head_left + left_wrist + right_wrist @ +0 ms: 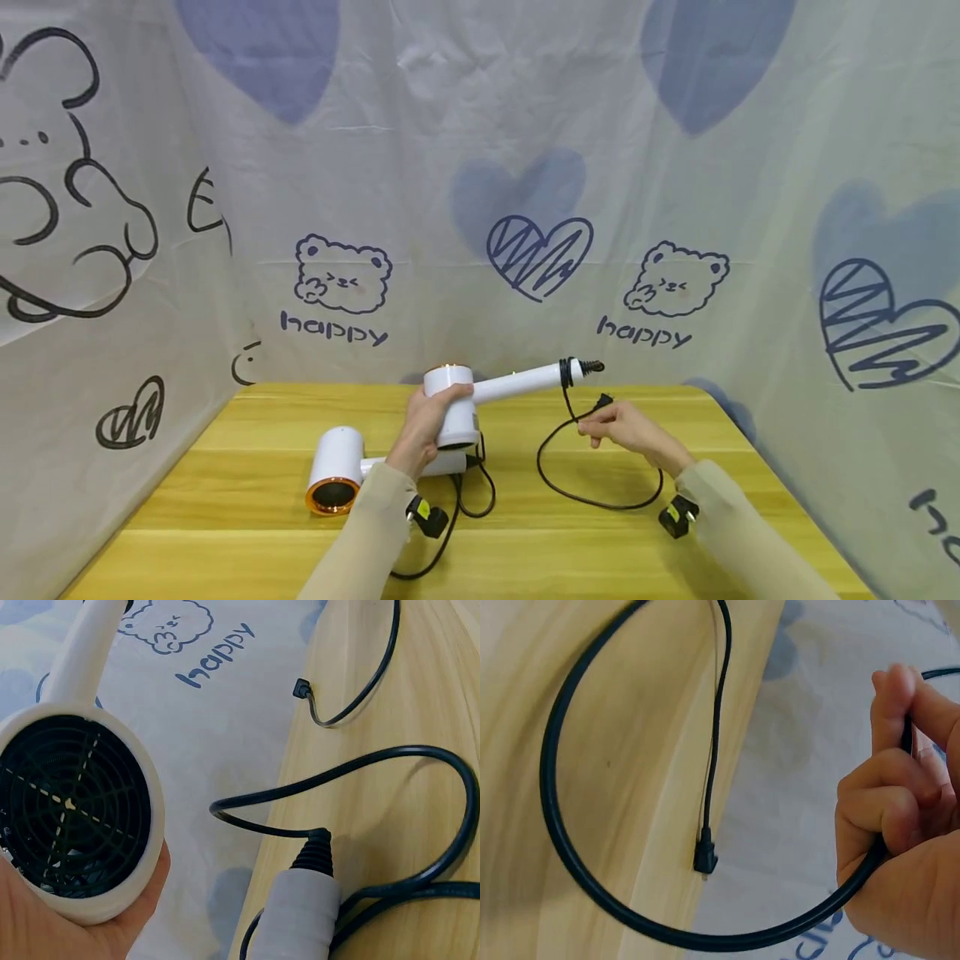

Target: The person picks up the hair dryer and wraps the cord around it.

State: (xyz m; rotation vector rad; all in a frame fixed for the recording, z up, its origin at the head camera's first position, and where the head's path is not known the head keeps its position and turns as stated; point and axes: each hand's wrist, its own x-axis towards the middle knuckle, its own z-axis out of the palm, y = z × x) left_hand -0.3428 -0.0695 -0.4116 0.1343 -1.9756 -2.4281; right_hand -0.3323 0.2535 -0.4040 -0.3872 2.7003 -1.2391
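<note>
The held hair dryer (455,417) is gleaming white, with a thin orange rim (447,365); its grille (71,802) is showing black, crossed by pale dashes. The second hair dryer (337,450) is also shining plain white, an orange ring (311,498) circling its dark mouth. The cord (547,772) and plug (705,857) are showing solid black. Yellow wood grain is streaking the worktop (570,550). Whitish sheeting (450,325) is carrying blue-violet hearts (517,192), dark-blue bear outlines (343,275) and lettering (333,328). Both sleeves (367,525) are showing plain cream.
</note>
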